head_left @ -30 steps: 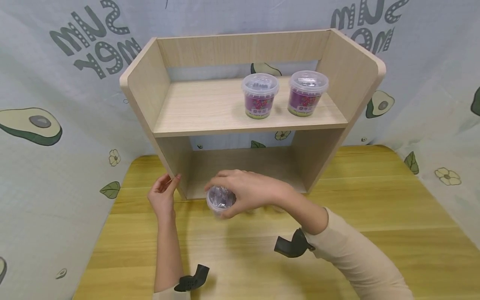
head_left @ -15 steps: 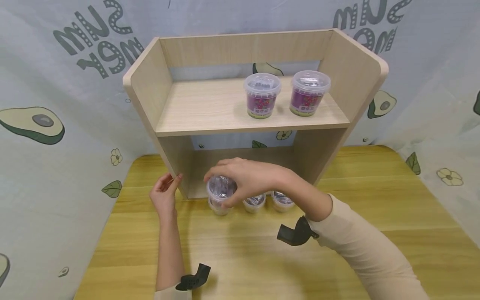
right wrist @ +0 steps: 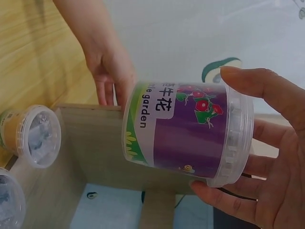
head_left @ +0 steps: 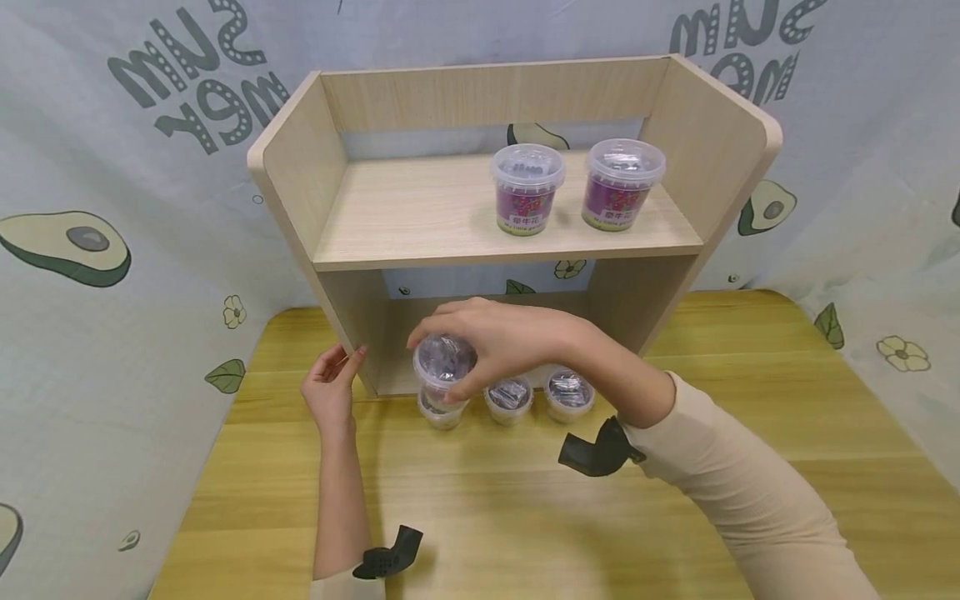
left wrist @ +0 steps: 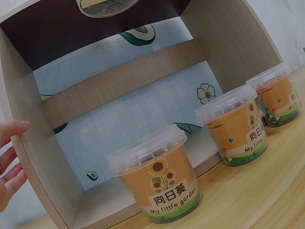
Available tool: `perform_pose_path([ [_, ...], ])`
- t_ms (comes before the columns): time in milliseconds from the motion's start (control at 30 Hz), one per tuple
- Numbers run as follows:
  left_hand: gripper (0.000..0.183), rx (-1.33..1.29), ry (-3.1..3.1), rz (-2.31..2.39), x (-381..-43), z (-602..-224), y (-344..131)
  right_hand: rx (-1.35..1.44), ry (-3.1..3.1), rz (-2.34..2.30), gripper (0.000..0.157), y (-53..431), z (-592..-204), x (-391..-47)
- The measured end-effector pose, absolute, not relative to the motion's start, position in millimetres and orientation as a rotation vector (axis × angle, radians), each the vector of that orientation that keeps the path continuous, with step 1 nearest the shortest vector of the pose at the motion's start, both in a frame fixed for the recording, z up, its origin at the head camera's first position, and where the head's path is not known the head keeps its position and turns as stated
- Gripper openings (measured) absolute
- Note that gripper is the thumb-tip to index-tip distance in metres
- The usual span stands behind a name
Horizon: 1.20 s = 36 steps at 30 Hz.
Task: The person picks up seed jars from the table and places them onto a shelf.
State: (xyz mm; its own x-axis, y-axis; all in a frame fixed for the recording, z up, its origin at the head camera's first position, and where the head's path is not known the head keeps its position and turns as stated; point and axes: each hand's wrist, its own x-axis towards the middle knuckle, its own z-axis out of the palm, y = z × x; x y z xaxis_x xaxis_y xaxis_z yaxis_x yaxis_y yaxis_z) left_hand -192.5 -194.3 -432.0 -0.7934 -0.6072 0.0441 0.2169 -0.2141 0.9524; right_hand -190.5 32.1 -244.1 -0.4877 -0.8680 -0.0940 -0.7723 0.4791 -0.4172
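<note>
The right hand (head_left: 495, 333) is clamped round the lid (right wrist: 240, 136) of a purple tub (right wrist: 186, 152); well apart, the left hand (head_left: 332, 387) pinches the side edge of a pale, wood-grained shelf unit (head_left: 412, 208). The tub is smooth clear plastic, round and tapering to its base, its partly cropped label reading "牛花" and "garden". It hangs upright beneath the right palm, lid up, long axis near vertical, over orange tubs (left wrist: 157, 176) marked "向日葵" and "My little garden" on the yellow counter (head_left: 465, 517).
</note>
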Motion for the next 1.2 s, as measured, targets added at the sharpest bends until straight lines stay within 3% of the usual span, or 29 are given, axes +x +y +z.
perform_pose_path([
  [1200, 0.020, 0.486, -1.516, -2.055, -192.8, -432.3, -193.8, -1.505, 2.370, -0.464, 0.059, 36.3, -206.2, -198.8],
])
